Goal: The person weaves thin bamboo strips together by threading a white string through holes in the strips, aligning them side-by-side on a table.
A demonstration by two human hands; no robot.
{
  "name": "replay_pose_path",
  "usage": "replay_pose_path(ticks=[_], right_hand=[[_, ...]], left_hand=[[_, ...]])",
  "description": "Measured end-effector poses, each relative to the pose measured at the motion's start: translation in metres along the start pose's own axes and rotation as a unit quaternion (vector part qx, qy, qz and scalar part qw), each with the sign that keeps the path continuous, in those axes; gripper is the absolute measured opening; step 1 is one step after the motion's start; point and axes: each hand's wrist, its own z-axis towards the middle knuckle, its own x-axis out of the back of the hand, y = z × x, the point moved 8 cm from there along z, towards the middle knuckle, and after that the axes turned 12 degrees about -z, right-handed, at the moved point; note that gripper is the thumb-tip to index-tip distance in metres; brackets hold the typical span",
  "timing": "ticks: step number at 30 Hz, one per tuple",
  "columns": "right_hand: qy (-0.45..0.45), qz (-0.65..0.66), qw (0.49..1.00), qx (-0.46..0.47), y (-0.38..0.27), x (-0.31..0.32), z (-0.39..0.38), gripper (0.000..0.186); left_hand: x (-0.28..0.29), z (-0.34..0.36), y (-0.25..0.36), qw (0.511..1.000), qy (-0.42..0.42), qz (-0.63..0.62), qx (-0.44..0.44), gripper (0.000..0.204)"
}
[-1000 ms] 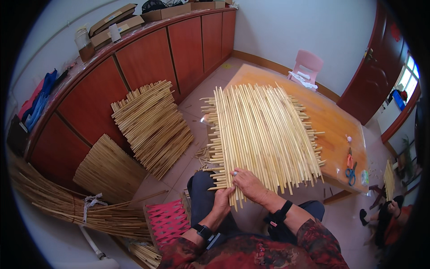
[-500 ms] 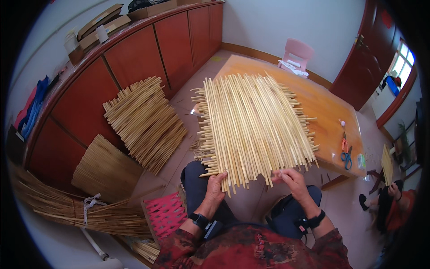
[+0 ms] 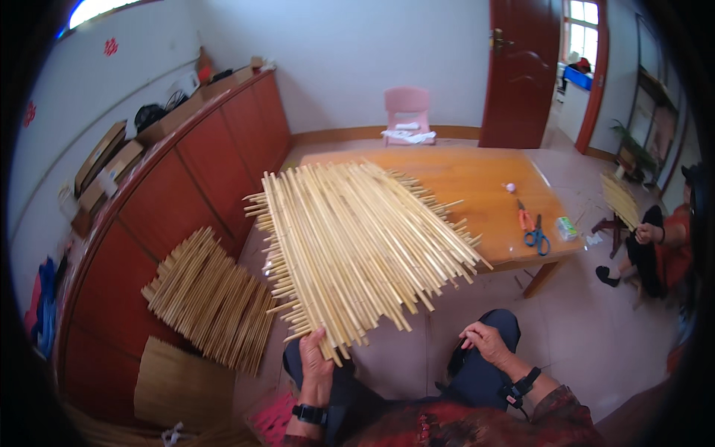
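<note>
A mat of pale reed stalks, laid side by side with uneven ends, spans from my lap onto the table's near left. My left hand grips its near left corner, thumb on top and stalk ends poking out beside it. Away from the mat, my right hand hovers by my right knee. Its fingers are curled together; whether anything small sits in them cannot be made out.
On the wooden table lie blue-handled scissors, orange-handled pliers and a small green-and-white pack. Other stalk mats lean against the red cabinets at left. A seated person works at far right.
My right hand has left the mat's near edge and moved lower. The mat has tilted and swung left in my left hand. My view has risen and turned right.
</note>
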Motion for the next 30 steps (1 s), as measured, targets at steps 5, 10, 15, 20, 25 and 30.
replay_pose_path(ticks=[5,10,15,20,25,30], right_hand=[[-0.010,-0.062,0.997,0.040,-0.016,0.003,-0.013,0.014],[0.001,-0.088,0.995,0.049,-0.016,0.002,-0.016,0.013],[-0.016,-0.126,0.990,0.064,-0.012,-0.002,-0.020,0.014],[-0.014,-0.127,0.989,0.078,-0.007,-0.004,-0.019,0.013],[0.020,-0.196,0.971,0.132,-0.017,0.003,-0.023,0.011],[0.038,-0.268,0.937,0.221,-0.016,0.007,-0.033,0.011]], left_hand=[[-0.003,0.033,0.007,0.997,-0.049,-0.051,0.044,0.040],[-0.018,0.058,-0.008,0.996,-0.065,-0.002,0.060,0.038],[0.024,0.093,-0.042,0.988,0.024,0.060,0.143,0.032],[0.019,0.093,-0.030,0.966,-0.010,0.180,0.184,0.032],[-0.029,0.060,0.014,0.760,-0.021,0.627,0.170,0.035],[-0.142,0.042,-0.003,0.472,-0.212,0.839,-0.168,0.053]])
